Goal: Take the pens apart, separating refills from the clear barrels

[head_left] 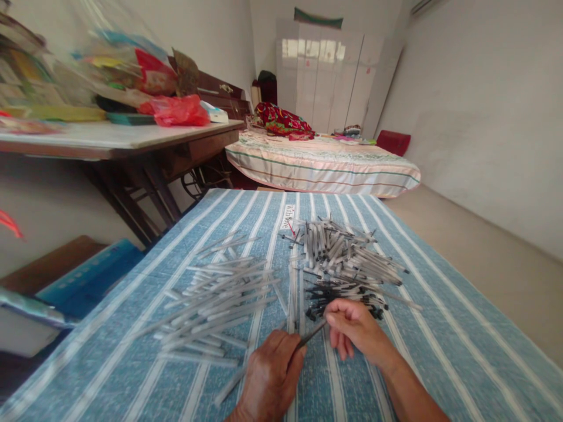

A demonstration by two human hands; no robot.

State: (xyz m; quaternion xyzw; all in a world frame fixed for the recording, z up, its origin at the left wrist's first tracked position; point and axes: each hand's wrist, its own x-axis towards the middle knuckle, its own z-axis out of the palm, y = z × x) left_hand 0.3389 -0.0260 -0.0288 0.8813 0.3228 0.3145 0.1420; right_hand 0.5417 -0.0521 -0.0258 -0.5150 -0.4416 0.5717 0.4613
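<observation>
Near the front of the striped cloth, my left hand [275, 372] is closed around a thin stick-like piece, pale at its lower left end [229, 387] and dark toward the upper right [313, 334]. My right hand [352, 328] pinches the dark end of that piece, its other fingers curled loosely. Left of centre lies a loose pile of translucent white tubes [220, 299]. Behind my right hand is a heap of tubes with dark tips [338, 252], with a cluster of black pieces [325, 293] at its near edge.
Blue and white striped cloth [145, 316] covers the table. "With love" is printed near its far edge. At the left stands a white-topped desk [109, 138] with bags, including a red plastic bag [178, 110]. A bed [325, 164] stands beyond, and a blue box [92, 281] lies lower left.
</observation>
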